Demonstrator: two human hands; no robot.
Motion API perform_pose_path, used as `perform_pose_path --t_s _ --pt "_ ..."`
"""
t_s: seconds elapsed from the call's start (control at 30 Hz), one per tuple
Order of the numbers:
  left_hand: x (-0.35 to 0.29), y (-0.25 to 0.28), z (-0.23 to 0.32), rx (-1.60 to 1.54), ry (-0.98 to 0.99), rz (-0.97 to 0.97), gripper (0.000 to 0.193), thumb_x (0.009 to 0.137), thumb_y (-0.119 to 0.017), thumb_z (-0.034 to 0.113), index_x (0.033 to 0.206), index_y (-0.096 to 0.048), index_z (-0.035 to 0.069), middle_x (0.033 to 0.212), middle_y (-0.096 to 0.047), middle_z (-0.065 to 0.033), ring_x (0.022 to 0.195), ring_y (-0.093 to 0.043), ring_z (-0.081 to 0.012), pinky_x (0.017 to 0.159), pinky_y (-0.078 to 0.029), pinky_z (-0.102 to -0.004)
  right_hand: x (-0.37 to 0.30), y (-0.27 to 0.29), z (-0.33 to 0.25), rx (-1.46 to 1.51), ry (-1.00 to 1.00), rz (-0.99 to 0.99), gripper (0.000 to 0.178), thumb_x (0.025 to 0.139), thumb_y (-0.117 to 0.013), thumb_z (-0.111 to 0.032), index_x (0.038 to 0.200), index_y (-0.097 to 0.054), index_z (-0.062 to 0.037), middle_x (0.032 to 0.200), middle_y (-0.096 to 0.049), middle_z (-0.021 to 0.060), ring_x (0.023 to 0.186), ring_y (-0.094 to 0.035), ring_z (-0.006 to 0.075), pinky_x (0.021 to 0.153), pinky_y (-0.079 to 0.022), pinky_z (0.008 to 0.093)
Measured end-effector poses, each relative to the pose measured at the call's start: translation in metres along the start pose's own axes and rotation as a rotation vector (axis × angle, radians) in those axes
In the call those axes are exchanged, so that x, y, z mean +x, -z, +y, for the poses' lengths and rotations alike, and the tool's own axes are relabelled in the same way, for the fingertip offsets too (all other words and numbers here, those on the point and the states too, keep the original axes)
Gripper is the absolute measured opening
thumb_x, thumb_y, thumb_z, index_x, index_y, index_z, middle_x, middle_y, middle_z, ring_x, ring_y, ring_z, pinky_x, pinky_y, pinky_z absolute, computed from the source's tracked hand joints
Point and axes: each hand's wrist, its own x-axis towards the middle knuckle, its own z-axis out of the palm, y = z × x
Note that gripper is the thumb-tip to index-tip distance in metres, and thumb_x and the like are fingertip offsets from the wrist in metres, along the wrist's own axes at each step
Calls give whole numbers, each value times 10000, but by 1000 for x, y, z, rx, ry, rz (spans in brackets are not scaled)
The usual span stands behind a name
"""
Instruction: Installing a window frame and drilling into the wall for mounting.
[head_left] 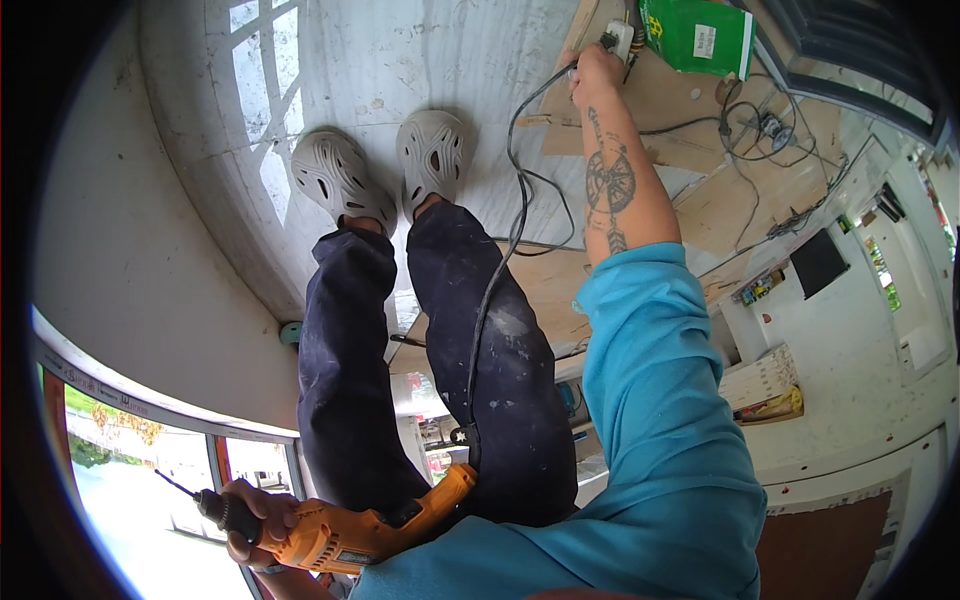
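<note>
At the lower left, my left hand (262,520) grips an orange corded power drill (345,535) around its front, just behind the black chuck. A thin drill bit (176,483) points out to the left. From the handle a black cord (512,235) runs up past my right leg and loops on the floor toward my right hand. My right arm stretches to the top right, where my right hand (597,75) has its fingers closed around a black plug (608,41) at a white socket box (620,38). The fingertips are partly hidden.
A green packet (698,38) lies beside the socket box on brown board sheets (720,205). Tangled wires (765,130) spread at the right. My feet in grey clogs (432,150) stand on the pale floor, next to a curved white wall (190,260). Windows (150,480) show at the lower left.
</note>
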Motion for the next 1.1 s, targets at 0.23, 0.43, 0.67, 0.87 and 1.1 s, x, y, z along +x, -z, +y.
perform_pose_path --t_s 0.23,0.43,0.67,0.87,1.1 --pt "0 1 1 3 7 16 467 793 -760 412 890 -517 26 637 -627 -110 668 -672 -239 893 -525 -412 17 -4 -16 165 -218 106 185 952 -403 -156 980 -503 -3 790 -657 144 440 -382 128 401 -316 286" --pt "6 2 2 -32 17 -11 457 803 -752 401 895 -515 21 643 -629 -117 679 -674 -240 896 -524 -405 69 46 -4 64 -273 185 172 915 -413 -94 1015 -524 -9 817 -603 109 586 -468 186 491 -384 361" --pt "8 -2 3 -45 20 12 459 810 -746 396 909 -508 16 650 -630 -123 692 -675 -249 909 -516 -410 81 119 -29 -46 -396 92 180 973 -418 -316 890 -500 -179 658 -498 -58 468 -319 116 451 -291 275" --pt "14 -15 7 -6 33 28 455 812 -742 393 903 -503 17 649 -631 -124 685 -674 -254 877 -535 -428 94 168 4 -223 -458 90 262 957 -478 -371 765 -552 -208 601 -430 -82 461 -299 92 471 -260 246" --pt "23 -36 7 9 71 12 451 815 -741 396 900 -503 23 653 -630 -125 672 -673 -253 866 -540 -417 109 170 44 -264 -37 185 355 832 -661 -352 1037 -694 -63 932 -654 57 780 -575 208 757 -463 373"
